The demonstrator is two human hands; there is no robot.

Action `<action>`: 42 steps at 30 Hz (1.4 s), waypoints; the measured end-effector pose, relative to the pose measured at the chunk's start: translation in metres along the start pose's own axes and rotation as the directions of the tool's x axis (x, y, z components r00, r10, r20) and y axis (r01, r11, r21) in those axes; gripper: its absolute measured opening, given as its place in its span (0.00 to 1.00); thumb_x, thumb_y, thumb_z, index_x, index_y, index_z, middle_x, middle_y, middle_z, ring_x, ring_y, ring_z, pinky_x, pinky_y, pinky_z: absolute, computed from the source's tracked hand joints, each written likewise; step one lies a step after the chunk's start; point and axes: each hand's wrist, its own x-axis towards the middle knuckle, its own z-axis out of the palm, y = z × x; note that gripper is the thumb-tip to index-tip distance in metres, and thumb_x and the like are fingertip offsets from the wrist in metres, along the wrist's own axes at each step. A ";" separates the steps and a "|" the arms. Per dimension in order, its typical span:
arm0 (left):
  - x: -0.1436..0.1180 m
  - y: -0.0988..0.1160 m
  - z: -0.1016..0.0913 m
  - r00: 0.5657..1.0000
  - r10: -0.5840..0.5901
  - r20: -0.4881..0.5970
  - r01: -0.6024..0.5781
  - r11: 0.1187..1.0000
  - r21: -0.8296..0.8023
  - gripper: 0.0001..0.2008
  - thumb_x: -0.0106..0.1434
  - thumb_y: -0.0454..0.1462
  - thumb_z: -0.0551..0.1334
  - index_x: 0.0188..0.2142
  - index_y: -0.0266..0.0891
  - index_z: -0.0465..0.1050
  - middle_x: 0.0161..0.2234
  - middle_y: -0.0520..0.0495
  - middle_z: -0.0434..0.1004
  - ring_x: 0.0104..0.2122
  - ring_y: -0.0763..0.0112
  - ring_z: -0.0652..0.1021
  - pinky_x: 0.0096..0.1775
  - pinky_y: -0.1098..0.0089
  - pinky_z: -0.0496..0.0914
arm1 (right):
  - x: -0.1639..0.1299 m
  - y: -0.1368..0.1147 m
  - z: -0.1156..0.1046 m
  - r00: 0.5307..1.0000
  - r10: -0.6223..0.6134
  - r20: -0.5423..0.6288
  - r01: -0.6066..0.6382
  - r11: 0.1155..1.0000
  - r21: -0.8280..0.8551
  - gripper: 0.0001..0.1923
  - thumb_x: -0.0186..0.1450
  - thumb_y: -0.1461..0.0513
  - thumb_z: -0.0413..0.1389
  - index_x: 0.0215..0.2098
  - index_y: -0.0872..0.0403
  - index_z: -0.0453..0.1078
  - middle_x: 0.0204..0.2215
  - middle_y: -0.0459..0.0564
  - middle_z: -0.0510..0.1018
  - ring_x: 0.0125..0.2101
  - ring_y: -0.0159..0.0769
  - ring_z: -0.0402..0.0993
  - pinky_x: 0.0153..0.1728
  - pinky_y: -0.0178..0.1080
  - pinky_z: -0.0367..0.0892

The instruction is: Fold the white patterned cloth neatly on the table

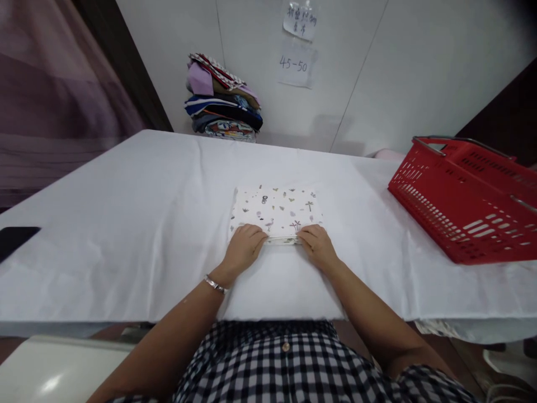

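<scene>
Folded cloth: white printed folded cloth [277, 212] is lying flat near the middle of the worktop [126, 224], just ahead of the person, its near edge under both hands.
Risk: as a judgement, the stacked layers could be sliding apart or the near edge springing open if pressure from 1 hand is lifting before the other; the smooth white cover could also be letting the whole bundle creep forward.
Left hand: left hand [245, 246] is resting on the near left corner of the cloth, fingers curled down over the edge, pressing rather than pinching; whether anything is caught under the fingertips I cannot tell.
Right hand: right hand [318, 246] is sitting on the near right corner, fingers bent and touching the folded edge, the grip half closed in the same way.
Wrist: bracelet [215, 284] is showing on the left wrist.
Surroundings: red basket [461, 207] is standing well apart to the right; a pile of folded fabrics [224, 103] is sitting at the far edge against the wall; 2 paper notes [297, 45] are hanging above.
</scene>
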 end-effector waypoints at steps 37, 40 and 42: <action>-0.002 0.002 0.000 0.995 0.032 -0.090 -0.021 0.993 0.116 0.12 0.66 0.35 0.52 0.42 0.42 0.74 0.39 0.45 0.76 0.40 0.63 0.72 0.40 0.62 0.63 | 0.004 -0.007 0.001 0.994 -0.004 -0.111 0.006 1.000 0.018 0.13 0.68 0.62 0.47 0.42 0.49 0.73 0.35 0.51 0.76 0.38 0.39 0.68 0.39 0.43 0.62; -0.002 0.001 0.001 0.994 0.038 -0.101 -0.026 0.993 0.116 0.12 0.65 0.34 0.53 0.42 0.42 0.74 0.39 0.45 0.76 0.40 0.63 0.72 0.41 0.62 0.64 | 0.004 -0.006 0.001 0.996 -0.006 -0.093 0.007 1.000 0.007 0.13 0.68 0.62 0.47 0.42 0.49 0.73 0.36 0.51 0.76 0.38 0.39 0.68 0.39 0.43 0.62; -0.001 0.000 0.002 0.996 0.039 -0.084 -0.027 0.991 0.134 0.11 0.65 0.34 0.54 0.42 0.41 0.74 0.39 0.45 0.76 0.40 0.63 0.72 0.40 0.62 0.64 | 0.003 -0.005 0.003 0.997 -0.016 -0.071 0.015 1.000 -0.008 0.12 0.68 0.63 0.48 0.42 0.50 0.74 0.36 0.51 0.76 0.38 0.38 0.68 0.39 0.43 0.61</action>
